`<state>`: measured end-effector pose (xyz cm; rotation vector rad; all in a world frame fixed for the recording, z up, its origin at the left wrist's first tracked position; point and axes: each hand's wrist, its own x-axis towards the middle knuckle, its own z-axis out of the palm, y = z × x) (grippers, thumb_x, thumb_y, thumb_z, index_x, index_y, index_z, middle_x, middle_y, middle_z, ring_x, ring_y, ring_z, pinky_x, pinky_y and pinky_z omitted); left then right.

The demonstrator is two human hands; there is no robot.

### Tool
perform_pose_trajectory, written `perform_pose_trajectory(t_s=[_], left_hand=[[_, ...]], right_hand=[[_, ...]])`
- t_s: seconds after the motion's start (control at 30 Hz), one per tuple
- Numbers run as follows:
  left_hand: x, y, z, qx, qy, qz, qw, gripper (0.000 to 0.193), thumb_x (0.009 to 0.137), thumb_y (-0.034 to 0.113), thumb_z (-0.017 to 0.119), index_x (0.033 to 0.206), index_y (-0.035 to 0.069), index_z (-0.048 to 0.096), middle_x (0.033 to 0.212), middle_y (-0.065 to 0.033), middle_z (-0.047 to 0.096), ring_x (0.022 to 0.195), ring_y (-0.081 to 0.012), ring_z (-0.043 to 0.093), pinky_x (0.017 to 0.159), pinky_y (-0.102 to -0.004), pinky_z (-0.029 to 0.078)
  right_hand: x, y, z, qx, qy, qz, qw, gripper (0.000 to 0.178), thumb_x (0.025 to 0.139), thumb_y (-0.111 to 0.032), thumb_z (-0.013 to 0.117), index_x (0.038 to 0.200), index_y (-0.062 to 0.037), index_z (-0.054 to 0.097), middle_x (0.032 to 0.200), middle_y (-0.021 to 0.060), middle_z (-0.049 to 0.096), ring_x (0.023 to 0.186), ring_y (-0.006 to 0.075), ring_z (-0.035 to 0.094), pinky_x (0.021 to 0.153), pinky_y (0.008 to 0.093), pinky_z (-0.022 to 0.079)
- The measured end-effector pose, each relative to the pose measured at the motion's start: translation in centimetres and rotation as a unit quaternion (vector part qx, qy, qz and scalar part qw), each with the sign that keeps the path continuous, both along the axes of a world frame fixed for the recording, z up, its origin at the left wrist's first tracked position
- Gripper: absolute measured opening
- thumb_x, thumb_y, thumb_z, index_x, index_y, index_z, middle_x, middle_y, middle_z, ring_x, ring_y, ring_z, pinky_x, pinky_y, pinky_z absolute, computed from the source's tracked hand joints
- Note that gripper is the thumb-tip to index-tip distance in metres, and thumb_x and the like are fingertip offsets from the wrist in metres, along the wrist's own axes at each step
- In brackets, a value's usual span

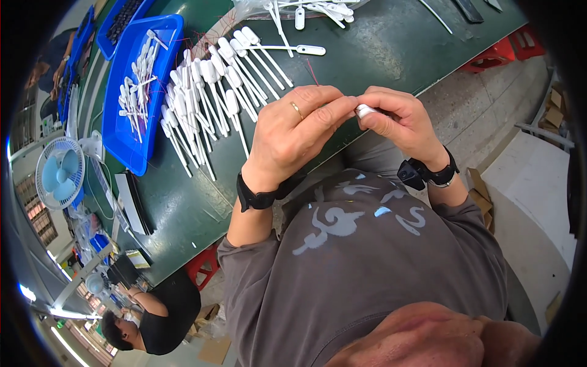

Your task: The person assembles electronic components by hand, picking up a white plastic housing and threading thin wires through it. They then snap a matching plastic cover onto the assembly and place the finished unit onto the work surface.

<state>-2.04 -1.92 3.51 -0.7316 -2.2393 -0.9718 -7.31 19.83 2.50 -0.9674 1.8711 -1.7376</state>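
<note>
Right of the blue tray (125,150), a white piece (364,111) is pinched by the right hand (400,119); whether it's gripped by the left hand (293,131) can't be told. Pale swirls (340,227) are seen.

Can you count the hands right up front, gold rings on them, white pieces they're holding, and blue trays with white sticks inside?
Left hand and right hand: 2
Gold ring: 1
White piece held: 1
Blue tray with white sticks: 1
Total: 5

A factory workshop: a green bench (183,211) lies just beyond the fingers (324,115), many alike white sticks (210,72) and a blue tray (137,154) of more to their left, a fan (59,174) and a co-worker (168,312) farther left.
</note>
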Motion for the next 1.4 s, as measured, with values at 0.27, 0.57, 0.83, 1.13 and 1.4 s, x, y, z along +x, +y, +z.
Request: perform_pose_trajectory(t_s=[0.27,0.57,0.83,1.13,1.4], left_hand=[[0.25,0.59,-0.07,-0.009,0.013,0.03,0.999,0.027,0.073,-0.003,0.081,0.098,0.004,0.074,0.088,-0.0068,0.069,0.072,-0.0198,0.067,0.06,-0.0299,0.055],[0.37,0.73,-0.11,0.022,-0.014,0.029,0.999,0.027,0.07,-0.005,0.081,0.094,0.005,0.074,0.088,-0.006,0.069,0.072,-0.019,0.067,0.058,-0.0287,0.054],[0.11,0.45,-0.17,0.014,0.01,0.014,1.0,0.027,0.07,-0.006,0.081,0.095,0.005,0.074,0.089,-0.006,0.069,0.071,-0.0189,0.067,0.058,-0.0282,0.053],[0.43,0.84,-0.05,0.045,-0.017,0.017,0.999,0.028,0.071,-0.007,0.079,0.095,0.005,0.073,0.089,-0.0066,0.07,0.072,-0.0187,0.067,0.058,-0.028,0.053],[0.46,0.97,-0.18,0.056,-0.013,0.012,0.998,0.028,0.071,-0.009,0.078,0.095,0.004,0.072,0.089,-0.0073,0.07,0.072,-0.0192,0.068,0.058,-0.0283,0.054]], right_hand=[[-0.22,0.03,-0.13,0.02,0.018,0.025,0.999,0.029,0.099,-0.021,0.067,0.113,0.0038,0.067,0.088,0.0042,0.061,0.075,0.012,0.056,0.065,0.0247,0.043],[-0.02,0.08,0.11,0.015,-0.003,0.021,1.0,0.024,0.101,-0.016,0.06,0.113,0.0046,0.067,0.091,0.0068,0.063,0.079,0.0134,0.06,0.067,0.0252,0.046],[0.05,-0.01,0.18,0.018,-0.004,0.013,1.0,0.023,0.101,-0.015,0.059,0.111,0.0043,0.067,0.09,0.0071,0.063,0.079,0.0136,0.061,0.067,0.0252,0.047],[-0.27,0.11,0.29,0.029,0.045,0.023,0.998,0.024,0.101,-0.018,0.061,0.111,0.0024,0.068,0.089,0.0082,0.064,0.079,0.0155,0.062,0.068,0.0264,0.047],[-0.05,-0.08,-0.49,-0.016,0.068,0.009,0.998,0.025,0.1,-0.02,0.061,0.112,0.0012,0.068,0.09,0.0087,0.064,0.078,0.0167,0.06,0.069,0.0278,0.046]])
